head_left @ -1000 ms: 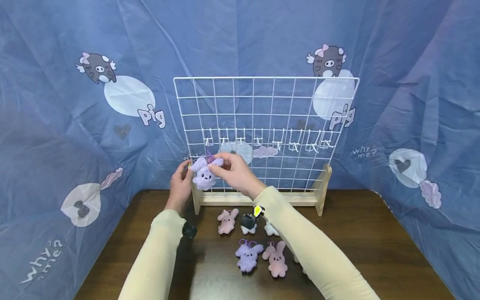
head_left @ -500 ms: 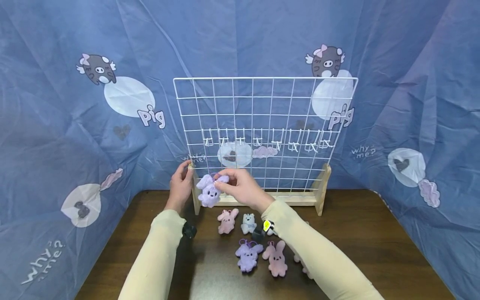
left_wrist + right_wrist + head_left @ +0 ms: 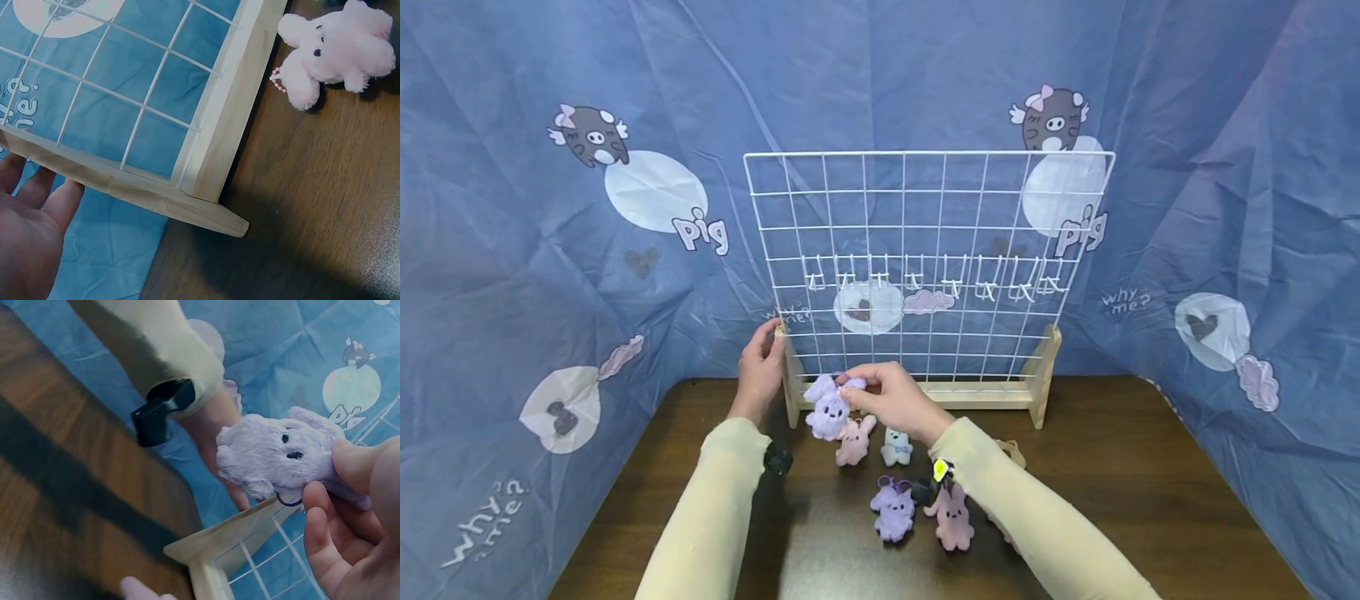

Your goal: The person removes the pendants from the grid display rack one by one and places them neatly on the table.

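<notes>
My right hand (image 3: 895, 398) pinches a lilac plush bunny keychain (image 3: 269, 453) by its ear end, between thumb and fingers. A purple ring shows beside its head. In the head view the bunny hangs in front of the stand's lower left, overlapping a pink plush bunny (image 3: 853, 442) on the table. My left hand (image 3: 760, 371) grips the left wooden upright (image 3: 112, 178) of the white wire grid rack (image 3: 925, 208); in the left wrist view its fingers reach to the wood's edge. Several white hooks (image 3: 951, 287) hang in a row across the grid with nothing on them.
On the brown table (image 3: 1112, 467) lie a white plush bear (image 3: 897, 447), another lilac bunny (image 3: 892, 512) and another pink bunny (image 3: 953, 521). A tan piece (image 3: 1012, 452) shows behind the right sleeve. A blue printed curtain (image 3: 647, 83) surrounds the table.
My right hand has lowered the lilac bunny from the grid's lower left, down and slightly right, to over the pink bunny. The left hand stays on the upright.
</notes>
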`<act>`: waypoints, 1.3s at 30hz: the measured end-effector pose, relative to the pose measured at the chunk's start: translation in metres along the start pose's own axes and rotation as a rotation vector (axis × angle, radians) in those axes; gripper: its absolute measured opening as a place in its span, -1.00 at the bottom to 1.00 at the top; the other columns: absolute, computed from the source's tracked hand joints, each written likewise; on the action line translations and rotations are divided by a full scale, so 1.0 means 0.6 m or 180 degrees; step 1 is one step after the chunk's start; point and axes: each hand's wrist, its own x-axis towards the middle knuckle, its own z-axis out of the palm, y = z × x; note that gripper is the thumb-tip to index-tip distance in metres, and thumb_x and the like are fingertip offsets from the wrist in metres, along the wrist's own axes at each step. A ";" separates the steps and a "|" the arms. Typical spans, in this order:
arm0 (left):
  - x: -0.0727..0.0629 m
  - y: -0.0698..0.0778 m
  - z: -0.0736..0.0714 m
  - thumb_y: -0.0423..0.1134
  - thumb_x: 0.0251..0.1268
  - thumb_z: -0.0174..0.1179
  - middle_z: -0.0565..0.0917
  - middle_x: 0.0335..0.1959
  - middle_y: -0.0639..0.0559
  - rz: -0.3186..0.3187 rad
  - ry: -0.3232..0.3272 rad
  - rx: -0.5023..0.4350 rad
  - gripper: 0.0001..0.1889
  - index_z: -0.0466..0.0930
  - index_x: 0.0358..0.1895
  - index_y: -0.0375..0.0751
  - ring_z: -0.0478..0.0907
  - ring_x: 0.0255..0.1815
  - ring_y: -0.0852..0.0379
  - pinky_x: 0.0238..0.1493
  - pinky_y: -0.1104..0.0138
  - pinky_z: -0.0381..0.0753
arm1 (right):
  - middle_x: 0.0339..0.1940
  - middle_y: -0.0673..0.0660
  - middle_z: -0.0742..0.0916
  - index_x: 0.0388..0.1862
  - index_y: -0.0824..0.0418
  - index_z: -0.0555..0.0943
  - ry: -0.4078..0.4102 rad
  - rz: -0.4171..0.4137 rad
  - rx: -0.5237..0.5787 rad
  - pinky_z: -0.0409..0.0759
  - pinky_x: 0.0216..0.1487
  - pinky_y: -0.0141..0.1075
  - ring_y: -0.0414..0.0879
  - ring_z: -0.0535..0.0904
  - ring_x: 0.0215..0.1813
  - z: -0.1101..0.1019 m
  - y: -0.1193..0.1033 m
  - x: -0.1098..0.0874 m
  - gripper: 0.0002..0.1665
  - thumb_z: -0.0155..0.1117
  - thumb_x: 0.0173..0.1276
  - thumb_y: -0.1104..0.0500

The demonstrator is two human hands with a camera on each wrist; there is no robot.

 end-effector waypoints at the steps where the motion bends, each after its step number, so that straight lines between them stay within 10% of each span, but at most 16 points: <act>1: 0.000 0.000 0.000 -0.19 0.70 0.05 0.63 0.31 -0.33 0.0000 0.0002 0.0006 -0.61 0.48 0.46 -0.08 0.56 0.30 -0.13 0.26 0.01 0.49 | 0.04 0.26 0.81 0.19 0.38 0.70 -0.0018 0.0027 0.0035 0.77 -0.10 -0.20 -0.02 0.77 -0.18 0.001 0.004 -0.002 -0.68 0.31 0.52 0.32; 24: -0.001 0.000 0.000 -0.20 0.70 0.05 0.60 0.37 -0.29 -0.0010 -0.0015 -0.0048 -0.60 0.48 0.47 -0.07 0.51 0.41 -0.14 0.35 -0.06 0.48 | -0.18 0.19 0.83 0.03 0.40 0.74 -0.0290 0.0221 0.0164 0.76 -0.21 -0.18 -0.18 0.71 -0.28 0.040 0.075 -0.043 -0.77 0.38 0.47 0.31; 39: 0.003 -0.005 0.000 -0.18 0.70 0.05 0.59 0.38 -0.26 -0.0037 -0.0025 -0.0028 -0.61 0.48 0.47 -0.04 0.52 0.40 -0.13 0.35 -0.07 0.47 | -0.35 0.10 0.83 0.00 0.34 0.78 -0.0830 0.0200 -0.0392 0.65 -0.29 -0.43 -0.33 0.66 -0.36 0.055 0.106 -0.064 -0.79 0.36 0.44 0.31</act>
